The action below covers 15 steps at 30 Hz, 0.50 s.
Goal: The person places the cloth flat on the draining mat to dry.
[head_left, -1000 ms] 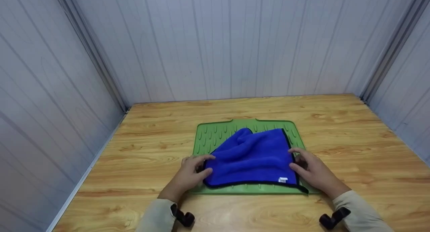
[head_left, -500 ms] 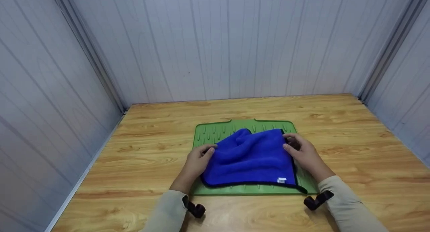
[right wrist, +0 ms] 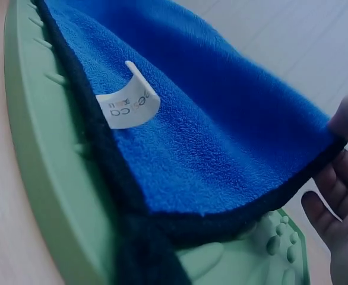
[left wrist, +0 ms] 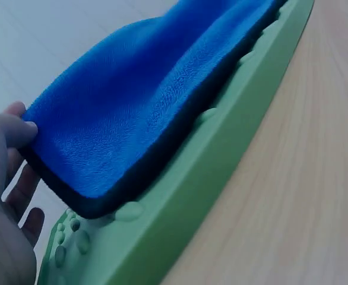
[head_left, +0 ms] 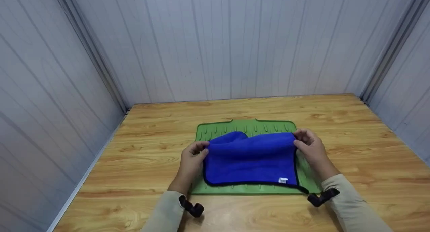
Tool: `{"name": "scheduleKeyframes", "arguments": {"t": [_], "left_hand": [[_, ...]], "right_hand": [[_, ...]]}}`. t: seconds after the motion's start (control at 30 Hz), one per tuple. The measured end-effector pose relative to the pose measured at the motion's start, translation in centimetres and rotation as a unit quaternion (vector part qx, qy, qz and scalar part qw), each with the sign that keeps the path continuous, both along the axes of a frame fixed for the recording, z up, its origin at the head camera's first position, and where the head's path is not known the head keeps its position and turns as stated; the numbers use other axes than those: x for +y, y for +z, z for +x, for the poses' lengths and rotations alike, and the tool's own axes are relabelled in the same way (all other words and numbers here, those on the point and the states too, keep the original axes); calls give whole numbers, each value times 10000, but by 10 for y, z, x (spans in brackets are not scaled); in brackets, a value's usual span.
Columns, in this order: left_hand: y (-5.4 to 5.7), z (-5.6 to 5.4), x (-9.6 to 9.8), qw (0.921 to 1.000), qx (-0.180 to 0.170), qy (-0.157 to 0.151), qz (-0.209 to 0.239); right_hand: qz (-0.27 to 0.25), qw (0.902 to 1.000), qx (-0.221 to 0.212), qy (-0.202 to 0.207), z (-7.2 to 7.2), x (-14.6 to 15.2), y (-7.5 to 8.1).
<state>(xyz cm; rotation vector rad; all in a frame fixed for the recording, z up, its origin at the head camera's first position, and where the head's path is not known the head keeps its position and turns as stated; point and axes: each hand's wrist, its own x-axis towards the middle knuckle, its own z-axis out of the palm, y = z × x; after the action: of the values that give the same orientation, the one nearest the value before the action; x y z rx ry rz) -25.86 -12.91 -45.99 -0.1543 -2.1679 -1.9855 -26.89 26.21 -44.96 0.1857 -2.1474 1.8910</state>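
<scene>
A blue towel (head_left: 252,161) with black edging lies over a green mat (head_left: 215,190), its middle lifted into a ridge between both hands. My left hand (head_left: 192,159) pinches the towel's left edge between thumb and fingers; the left wrist view shows that grip on the black border (left wrist: 97,205). On the opposite side, my right hand (head_left: 314,151) pinches the right edge the same way. A white tag (right wrist: 129,107) is sewn near the front right corner, and a black loop (head_left: 303,189) sticks out there. Part of the towel behind the ridge is hidden.
The mat has raised oval bumps (head_left: 265,127) and lies on a wood-grain table (head_left: 151,141). Pale panelled walls (head_left: 215,43) stand at the back and both sides. A black wrist device (head_left: 193,206) is strapped at each sleeve.
Both hands have moved up along the towel's sides and taken hold of its edges. The towel's middle is now raised and pulled straighter, its far part drawn toward me.
</scene>
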Motion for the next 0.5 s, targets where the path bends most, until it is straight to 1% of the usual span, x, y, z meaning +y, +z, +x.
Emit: {"name": "scheduleKeyframes", "arguments": {"t": [0.07,0.13,0.2,0.3,0.37,0.43,0.5], "left_hand": [[0,0,-1,9998,-4,-176,114],[0,0,-2,9987,-18,-467,188],[1,0,-3,9969,-83,-775,69],[2,2,-2,9925,-332,-1119,-367],[1,3,-1,9882,-515,-1212,-785],[0,3,1,9835,-672,-1234,-1139],[-2,2,2,9800,-709,-1203,-1416]], "right_hand": [[-218,9994,112,231,0,0,-1],[-305,9981,165,511,0,1,-2],[-276,9961,80,831,0,1,-3],[40,9917,-312,1248,1,2,-5],[351,9874,-599,1422,1,2,-6],[638,9841,-844,1429,0,2,-7],[906,9824,-983,1305,0,2,-8]]}}
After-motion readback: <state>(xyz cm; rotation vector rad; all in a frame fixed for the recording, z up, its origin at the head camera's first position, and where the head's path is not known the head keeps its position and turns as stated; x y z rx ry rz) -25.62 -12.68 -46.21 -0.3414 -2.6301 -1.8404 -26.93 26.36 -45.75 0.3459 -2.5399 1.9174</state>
